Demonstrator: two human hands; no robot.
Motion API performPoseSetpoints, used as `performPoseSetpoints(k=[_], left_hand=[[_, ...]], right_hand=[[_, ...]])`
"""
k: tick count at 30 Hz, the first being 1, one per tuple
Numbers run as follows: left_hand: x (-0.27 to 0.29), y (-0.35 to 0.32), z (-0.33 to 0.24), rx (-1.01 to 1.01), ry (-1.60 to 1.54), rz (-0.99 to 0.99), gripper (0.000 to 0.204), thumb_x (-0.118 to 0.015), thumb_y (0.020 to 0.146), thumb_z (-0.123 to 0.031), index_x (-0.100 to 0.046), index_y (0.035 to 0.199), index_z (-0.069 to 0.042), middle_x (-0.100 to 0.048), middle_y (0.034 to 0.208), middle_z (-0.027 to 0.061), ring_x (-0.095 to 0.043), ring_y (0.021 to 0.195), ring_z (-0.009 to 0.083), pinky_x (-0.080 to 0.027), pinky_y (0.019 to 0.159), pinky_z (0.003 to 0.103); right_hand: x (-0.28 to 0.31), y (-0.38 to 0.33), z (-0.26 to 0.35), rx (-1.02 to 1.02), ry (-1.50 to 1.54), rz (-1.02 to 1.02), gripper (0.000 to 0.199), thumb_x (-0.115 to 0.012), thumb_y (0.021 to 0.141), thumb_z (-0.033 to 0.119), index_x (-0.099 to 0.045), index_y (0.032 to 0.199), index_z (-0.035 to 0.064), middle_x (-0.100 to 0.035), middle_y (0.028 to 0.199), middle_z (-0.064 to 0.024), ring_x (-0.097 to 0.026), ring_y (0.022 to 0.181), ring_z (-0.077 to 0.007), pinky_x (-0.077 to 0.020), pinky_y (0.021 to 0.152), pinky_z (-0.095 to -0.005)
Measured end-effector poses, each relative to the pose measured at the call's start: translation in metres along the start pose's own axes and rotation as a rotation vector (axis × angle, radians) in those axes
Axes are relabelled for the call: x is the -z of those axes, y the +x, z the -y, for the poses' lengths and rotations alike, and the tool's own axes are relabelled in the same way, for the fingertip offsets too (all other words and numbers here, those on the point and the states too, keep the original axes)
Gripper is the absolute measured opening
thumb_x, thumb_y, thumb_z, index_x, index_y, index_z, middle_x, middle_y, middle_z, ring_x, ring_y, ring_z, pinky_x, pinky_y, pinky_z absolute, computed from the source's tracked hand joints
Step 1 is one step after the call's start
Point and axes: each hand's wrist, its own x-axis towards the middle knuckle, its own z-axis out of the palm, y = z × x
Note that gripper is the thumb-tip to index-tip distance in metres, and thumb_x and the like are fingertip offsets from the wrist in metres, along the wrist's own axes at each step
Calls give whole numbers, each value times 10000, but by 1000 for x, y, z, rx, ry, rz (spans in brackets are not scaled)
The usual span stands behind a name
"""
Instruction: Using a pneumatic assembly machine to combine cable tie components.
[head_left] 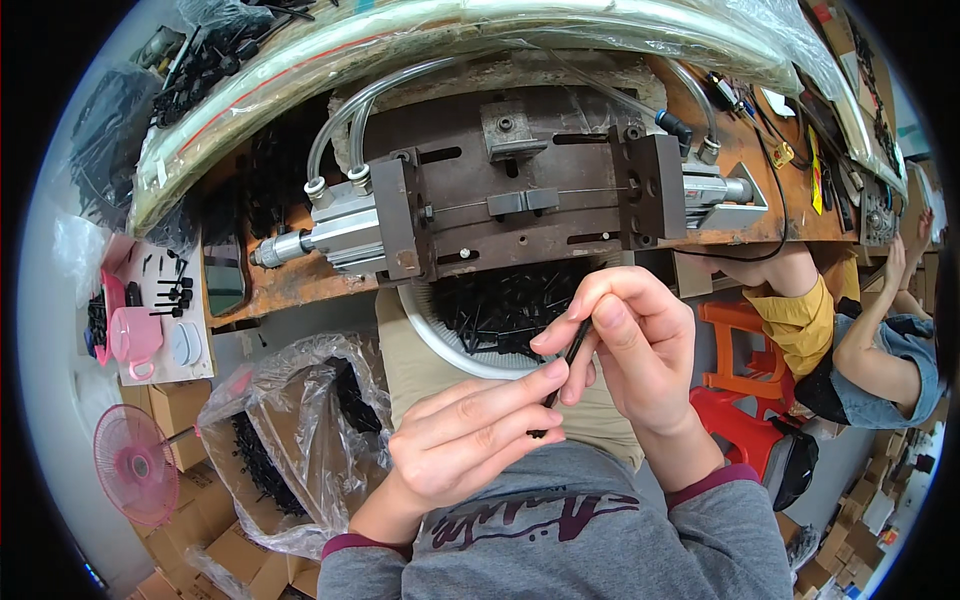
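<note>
My right hand [635,345] pinches a thin black plastic rod [572,350] between thumb and fingers, held over my lap. My left hand [470,435] sits just below it, fingers curled, with its fingertips on the rod's lower end and a small black piece [537,434] at the thumb. Under both hands a white basin [440,340] rests on my lap, filled with several black plastic parts [510,305]. Beyond the basin stands a rusty workbench [300,280] carrying a dark metal press fixture [520,205] with a pneumatic cylinder [330,235] on its left side.
A clear plastic bag [290,420] of black parts sits at my left knee, above cardboard boxes [180,405]. A pink fan [135,465] and pink cup [133,335] are far left. Another person [850,340] sits at right beside orange and red stools [740,390]. Clear hoses [340,110] arch over the fixture.
</note>
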Motion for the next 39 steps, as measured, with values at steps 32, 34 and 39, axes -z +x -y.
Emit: performPoseSetpoints(k=[32,34,39], left_hand=[[-4,2,-2,-34,139,-16,329,-839,636,-31,-737,946,12,-704,1104,166,-707,843,242,-575,707,304],[-3,0,-2,-15,114,-7,310,-791,672,17,-738,976,35,-687,1146,170,-703,904,262,-596,771,325],[-1,2,1,-9,147,-35,306,-794,666,21,-739,967,29,-684,1142,167,-696,878,252,-587,745,316]], right_hand=[[5,-7,-4,-225,209,4,101,-643,927,11,-663,1007,-48,-698,976,-117,-638,700,-91,-512,591,-217],[8,-7,-7,-243,238,33,113,-644,930,18,-660,1023,-45,-692,994,-117,-635,709,-91,-512,600,-218],[4,-9,2,-91,-95,-91,135,-614,932,0,-641,1057,-44,-666,1085,-136,-640,768,-118,-524,661,-233]])
